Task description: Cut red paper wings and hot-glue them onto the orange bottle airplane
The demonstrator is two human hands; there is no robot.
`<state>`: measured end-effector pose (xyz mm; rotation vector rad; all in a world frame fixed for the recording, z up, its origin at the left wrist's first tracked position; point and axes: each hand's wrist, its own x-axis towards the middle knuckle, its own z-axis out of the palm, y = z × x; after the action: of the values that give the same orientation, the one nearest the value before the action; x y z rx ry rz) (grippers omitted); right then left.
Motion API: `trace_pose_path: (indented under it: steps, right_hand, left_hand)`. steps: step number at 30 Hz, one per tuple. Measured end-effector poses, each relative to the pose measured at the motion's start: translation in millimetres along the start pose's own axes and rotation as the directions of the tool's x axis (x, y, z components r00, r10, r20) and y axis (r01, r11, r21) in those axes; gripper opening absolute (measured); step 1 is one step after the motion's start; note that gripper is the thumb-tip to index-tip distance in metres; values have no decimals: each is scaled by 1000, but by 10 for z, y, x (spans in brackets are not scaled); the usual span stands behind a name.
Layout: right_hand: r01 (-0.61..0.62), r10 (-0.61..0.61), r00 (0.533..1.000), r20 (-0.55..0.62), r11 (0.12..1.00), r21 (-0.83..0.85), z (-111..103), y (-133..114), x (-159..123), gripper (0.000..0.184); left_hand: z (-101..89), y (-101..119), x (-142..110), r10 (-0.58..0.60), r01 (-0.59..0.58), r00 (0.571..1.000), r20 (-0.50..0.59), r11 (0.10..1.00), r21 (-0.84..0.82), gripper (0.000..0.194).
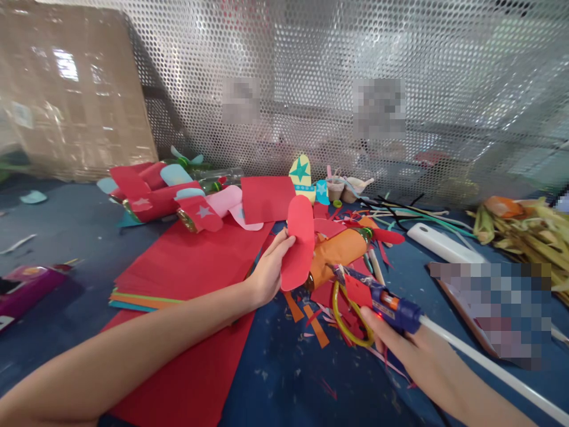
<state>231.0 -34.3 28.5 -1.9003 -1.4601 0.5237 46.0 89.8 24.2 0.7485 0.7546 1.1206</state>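
Observation:
My left hand (269,270) pinches a red rounded paper cutout (299,243) and holds it upright against an orange paper-wrapped bottle (340,249) lying on the blue table. My right hand (402,344) grips a blue and orange hot glue gun (391,308) with a white glue stick (489,367) running out of its back. The gun's nozzle points toward the bottle, close to the cutout's lower edge. A yellow wire stand (344,323) hangs below the gun.
Red paper sheets (195,261) lie stacked at left, with a red paper-covered bottle craft (155,198) behind them. Paper scraps (311,320) litter the blue table (66,237). Pipe cleaners (400,213), dried husks (524,231), a cardboard sheet (71,89) and a perforated metal screen (355,59) stand behind.

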Motion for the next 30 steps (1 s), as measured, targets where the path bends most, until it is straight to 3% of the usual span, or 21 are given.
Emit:
trace_pose_path:
  steps: [4,8,15,23,30]
  right_hand:
    - [-12,14,1000,17,998,-67,-4,56,50,40]
    - [80,-78,997,24,991,-109,-12,119,74,41]
    - [151,-156,986,-62,985,-83,-3,140,80,37]
    - [44,-41,998,37,995,-88,-37,5,27,44]
    - [71,-74,996,-48,995,-72,6,103,80,41]
  left_hand:
    - [-3,-3,6,6,-5,1000,17,1000,-17,11]
    - [-12,-13,7,7,-7,1000,19,1000,-14,10]
    - [-9,-9,2,17,-16,1000,18,1000,-13,10]
    - [-16,-9,0,14,-14,1000,21,1000,-2,8]
    - [2,6,-7,16,-16,1000,22,1000,-5,7]
